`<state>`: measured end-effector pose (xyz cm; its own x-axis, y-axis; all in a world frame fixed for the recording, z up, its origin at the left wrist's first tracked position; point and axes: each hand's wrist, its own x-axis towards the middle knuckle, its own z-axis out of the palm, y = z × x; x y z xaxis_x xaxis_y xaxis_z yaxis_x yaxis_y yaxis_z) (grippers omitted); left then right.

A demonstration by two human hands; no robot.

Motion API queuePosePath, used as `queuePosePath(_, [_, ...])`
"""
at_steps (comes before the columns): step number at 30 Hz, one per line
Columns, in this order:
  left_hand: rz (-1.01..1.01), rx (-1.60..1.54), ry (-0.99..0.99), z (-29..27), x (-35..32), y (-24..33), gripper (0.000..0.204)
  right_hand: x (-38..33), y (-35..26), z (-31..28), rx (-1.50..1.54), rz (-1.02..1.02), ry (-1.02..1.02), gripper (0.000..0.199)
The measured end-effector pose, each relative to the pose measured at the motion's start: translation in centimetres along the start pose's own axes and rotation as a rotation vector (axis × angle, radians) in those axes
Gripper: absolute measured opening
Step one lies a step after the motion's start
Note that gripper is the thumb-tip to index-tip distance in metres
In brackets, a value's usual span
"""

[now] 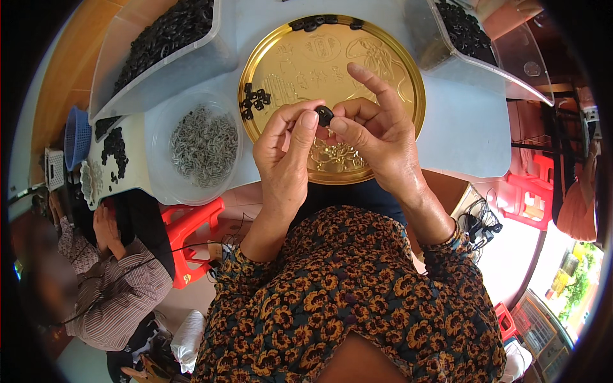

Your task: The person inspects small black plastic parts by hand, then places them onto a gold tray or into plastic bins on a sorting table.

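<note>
Between my two hands, above a round gold tray [389, 57], is a small black oval part [324, 115] with a hole in it. My left hand [285, 147] pinches it from the left with thumb and index finger. From the right, my right hand [383, 137] grips its other side with thumb and index finger, while another finger stretches upward. Several black parts [255, 100] lie at the tray's left, and more black parts [311, 24] line its far rim. To the left of the tray, a clear round bowl [159, 185] holds many small silvery metal pieces [204, 145].
A clear bin [172, 73] full of black parts stands at the far left, another bin [511, 73] at the far right. Loose black pieces [115, 153] lie beyond the bowl. A person in a striped sleeve [128, 287] sits at the left. Red stools [191, 239] stand beside the table.
</note>
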<state>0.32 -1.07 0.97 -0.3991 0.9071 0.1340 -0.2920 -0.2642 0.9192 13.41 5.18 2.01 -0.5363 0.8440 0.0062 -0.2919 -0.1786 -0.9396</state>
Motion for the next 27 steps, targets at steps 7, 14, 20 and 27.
queuePosePath(7, [-0.035, 0.106, -0.009, -0.32, 0.27, 0.33, 0.024, 0.29, 0.89, -0.65, 0.219, 0.069, -0.048, 0.064])
queuePosePath(14, [-0.179, 0.102, -0.135, -0.57, 0.44, 0.58, 0.03, 0.3, 0.68, -0.66, 0.322, 0.189, -0.059, 0.063])
queuePosePath(20, [-0.101, 0.075, -0.085, 0.04, 0.12, 0.15, 0.03, 0.19, 0.68, -0.22, 0.418, 0.251, -0.042, 0.066])
queuePosePath(27, [-0.081, 0.086, -0.069, 0.15, 0.31, 0.14, 0.03, 0.18, 0.87, -0.38, 0.343, 0.161, -0.072, 0.065])
